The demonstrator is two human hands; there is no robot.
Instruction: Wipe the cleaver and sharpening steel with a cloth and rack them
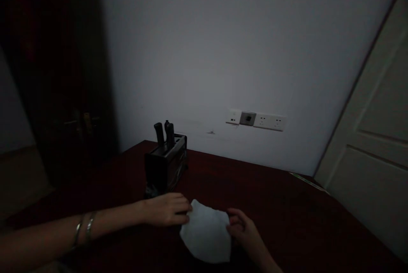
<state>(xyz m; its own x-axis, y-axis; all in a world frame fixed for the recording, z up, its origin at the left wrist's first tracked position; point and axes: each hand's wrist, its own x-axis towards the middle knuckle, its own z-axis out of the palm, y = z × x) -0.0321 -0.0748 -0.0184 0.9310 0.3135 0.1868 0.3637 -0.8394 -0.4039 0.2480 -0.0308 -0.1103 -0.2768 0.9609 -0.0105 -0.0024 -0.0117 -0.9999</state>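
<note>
A small white cloth, possibly a wipe, spreads out between my hands above the dark red table. My left hand is closed at its left edge, with the thumb and fingers brought together there. On the opposite side, the curled fingers of my right hand grip the right edge. Just beyond my left hand stands a dark knife block, with black handles sticking up from its top. Dim light hides fine detail.
The dark red table meets a pale wall carrying a row of sockets. A thin flat strip lies near the table's right back edge. A white panelled door is at right, a dark door at left.
</note>
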